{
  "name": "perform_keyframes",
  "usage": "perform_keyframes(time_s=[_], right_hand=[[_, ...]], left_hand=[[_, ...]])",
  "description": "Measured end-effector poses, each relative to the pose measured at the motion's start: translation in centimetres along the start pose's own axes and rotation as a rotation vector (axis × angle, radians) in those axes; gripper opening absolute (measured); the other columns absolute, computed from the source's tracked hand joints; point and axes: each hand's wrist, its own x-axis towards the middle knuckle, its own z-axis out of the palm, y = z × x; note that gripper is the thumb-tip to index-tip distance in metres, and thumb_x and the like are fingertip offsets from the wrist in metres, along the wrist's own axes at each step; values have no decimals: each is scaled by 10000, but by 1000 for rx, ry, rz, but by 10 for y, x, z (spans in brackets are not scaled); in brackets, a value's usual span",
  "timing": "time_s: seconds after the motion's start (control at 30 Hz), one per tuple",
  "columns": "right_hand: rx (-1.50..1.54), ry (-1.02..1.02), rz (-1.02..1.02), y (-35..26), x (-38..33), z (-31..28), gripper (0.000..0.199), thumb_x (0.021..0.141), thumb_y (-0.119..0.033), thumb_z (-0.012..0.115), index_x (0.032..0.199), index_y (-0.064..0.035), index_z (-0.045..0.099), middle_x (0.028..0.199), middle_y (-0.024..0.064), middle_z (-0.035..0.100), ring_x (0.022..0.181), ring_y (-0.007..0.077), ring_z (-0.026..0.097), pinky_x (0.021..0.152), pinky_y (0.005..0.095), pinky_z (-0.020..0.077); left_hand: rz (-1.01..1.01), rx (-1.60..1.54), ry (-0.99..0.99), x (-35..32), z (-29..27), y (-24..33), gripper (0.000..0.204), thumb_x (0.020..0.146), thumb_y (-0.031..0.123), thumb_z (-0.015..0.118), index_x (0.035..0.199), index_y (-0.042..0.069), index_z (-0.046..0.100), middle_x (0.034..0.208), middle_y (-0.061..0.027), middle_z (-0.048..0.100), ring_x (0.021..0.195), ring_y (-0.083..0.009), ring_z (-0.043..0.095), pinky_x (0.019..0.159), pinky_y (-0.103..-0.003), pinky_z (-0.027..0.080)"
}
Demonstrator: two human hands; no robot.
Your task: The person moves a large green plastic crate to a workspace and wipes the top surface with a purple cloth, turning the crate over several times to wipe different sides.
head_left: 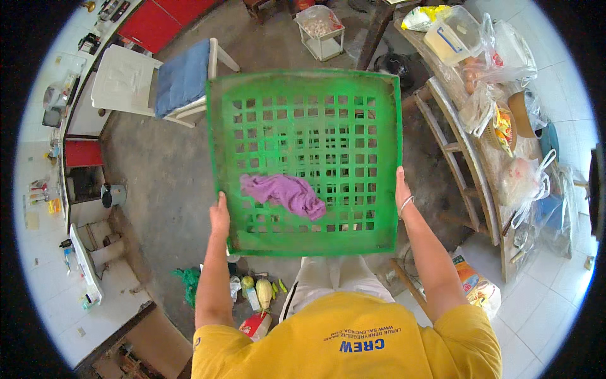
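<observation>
From the head view, both hands hold up a green plastic lattice tray [303, 158], square with a grid of open holes, level in front of the body. The left hand [219, 216] is closed on the tray's left rim near the lower corner, thumb on top; the right hand [401, 189] is closed on the right rim, with a thin band at the wrist. A crumpled purple cloth [287, 194] lies on the lattice, toward the lower left of the middle. Beyond the tray stands a white plastic chair [129, 82] with a folded blue cloth [183, 76] on its seat. On the floor beside the left forearm lie pale green vegetables [260, 292] and a small red and white carton [255, 325]. On the right, a long wooden bench [473, 164] carries clear plastic bags [505, 50], a yellow packet [421, 18] and a clear lidded box [453, 35]. An orange and yellow printed bag [475, 284] sits on the white tiles near the right elbow.
</observation>
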Motion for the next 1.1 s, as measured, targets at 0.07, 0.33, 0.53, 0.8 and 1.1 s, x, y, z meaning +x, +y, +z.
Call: perform_keyframes(time_s=[0.07,0.33,0.53,0.8,1.1], right_hand=[[10,23,21,-40,-28,11,1010,753,-755,230,1224,123,395,1254,278,420,1195,349,388,990,361,292],[410,-174,157,-6,1,-12,983,732,-777,270,1243,49,419,1235,202,469,1145,329,435,979,395,321],[849,-543,461,130,48,-26,739,814,-639,354,1168,-8,507,1157,173,523,1062,294,489,901,463,388],[591,-438,615,248,64,50,654,810,-570,398,1117,-7,527,1086,173,544,991,292,513,848,461,409],[425,-309,578,207,29,66,558,804,-492,447,1060,-7,551,1006,174,568,912,289,541,788,459,431]], left_hand=[[36,-19,26,-14,-13,16,613,862,514,437,853,-90,544,726,-110,560,662,-215,513,613,-347,423],[4,181,40,4,32,-27,576,872,471,452,766,-90,535,594,-102,501,569,-201,464,541,-365,380],[-52,202,86,28,40,-49,553,870,465,466,841,-81,548,721,-107,536,671,-175,490,611,-331,411],[-204,145,61,19,44,-27,630,831,555,460,1028,-43,498,861,-96,527,781,-203,493,695,-344,417],[-74,68,7,24,0,-11,517,878,461,449,921,-44,548,764,-65,538,699,-148,482,650,-305,407]])
